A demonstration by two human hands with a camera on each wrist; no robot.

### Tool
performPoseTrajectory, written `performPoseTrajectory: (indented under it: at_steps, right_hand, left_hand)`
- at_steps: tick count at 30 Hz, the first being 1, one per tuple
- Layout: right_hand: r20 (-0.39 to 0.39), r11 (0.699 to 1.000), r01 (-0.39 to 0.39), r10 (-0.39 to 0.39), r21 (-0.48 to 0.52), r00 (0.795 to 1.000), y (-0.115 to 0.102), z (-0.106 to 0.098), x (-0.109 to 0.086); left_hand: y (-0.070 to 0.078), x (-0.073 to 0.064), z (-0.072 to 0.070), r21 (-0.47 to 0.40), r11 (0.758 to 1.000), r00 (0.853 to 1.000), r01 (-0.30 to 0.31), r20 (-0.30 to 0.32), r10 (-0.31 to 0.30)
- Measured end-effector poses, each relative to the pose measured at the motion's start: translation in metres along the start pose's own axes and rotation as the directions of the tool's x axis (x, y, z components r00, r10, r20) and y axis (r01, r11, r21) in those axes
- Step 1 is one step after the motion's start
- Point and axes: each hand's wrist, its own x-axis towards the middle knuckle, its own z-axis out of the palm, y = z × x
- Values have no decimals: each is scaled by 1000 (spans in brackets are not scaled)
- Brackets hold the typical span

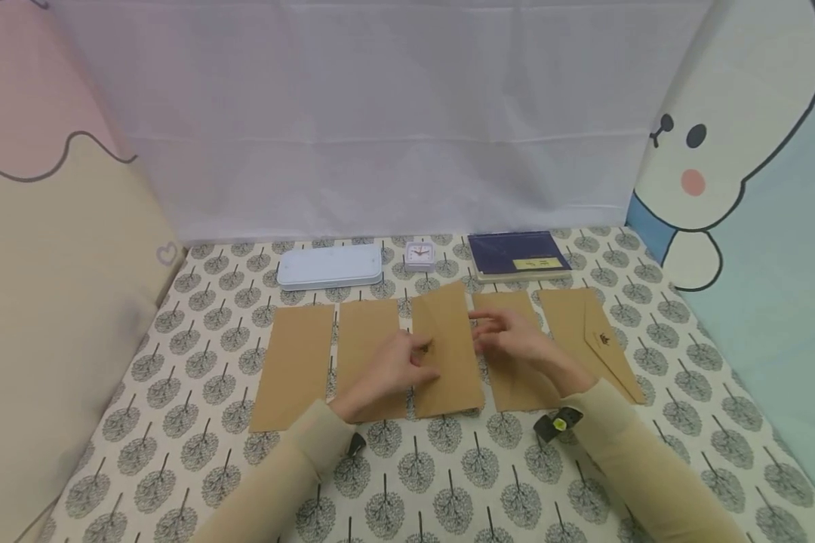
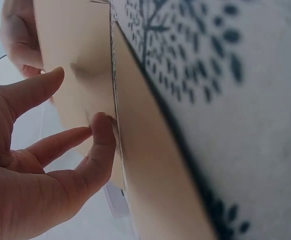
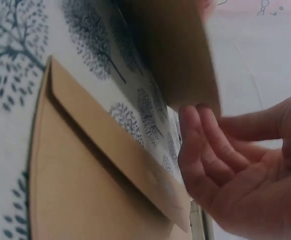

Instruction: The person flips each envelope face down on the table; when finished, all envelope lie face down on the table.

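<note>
Several brown paper envelopes lie in a row on the tree-print cloth. The middle envelope [image 1: 448, 347] is raised along its right side, tilted towards the left. My left hand [image 1: 397, 369] is over its left part, thumb and fingers apart; in the left wrist view bent fingers [image 2: 103, 135] come right up to the paper. My right hand [image 1: 512, 335] is at the raised right edge. In the right wrist view the right fingertips [image 3: 203, 112] and thumb come together at a corner of that envelope [image 3: 185, 55], whose shaded underside shows.
Left of it lie two envelopes [image 1: 292, 369] [image 1: 367, 324]. To the right are another envelope [image 1: 516, 385] and one with a pointed flap and dark emblem [image 1: 570, 317]. Behind the row stand a white case [image 1: 329, 265], a small square clock [image 1: 419, 257] and a dark blue book [image 1: 509, 253].
</note>
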Motion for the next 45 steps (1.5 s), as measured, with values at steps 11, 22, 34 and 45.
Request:
performPoseTrajectory:
  at_steps: [11, 22, 34, 45]
  right_hand:
    - [141, 994, 96, -103, 51, 985, 7, 3, 4]
    - [286, 988, 143, -151, 48, 946, 5, 12, 10]
    - [338, 994, 104, -103, 16, 936, 2, 21, 14]
    - [296, 997, 73, -81, 37, 952, -6, 27, 10]
  left_hand:
    - [1, 0, 0, 13, 1000, 1000, 6, -26, -5]
    - [1, -2, -2, -73, 997, 999, 27, -34, -29]
    - [4, -2, -2, -140, 989, 998, 39, -35, -45]
    - [10, -4, -6, -294, 955, 999, 27, -30, -37]
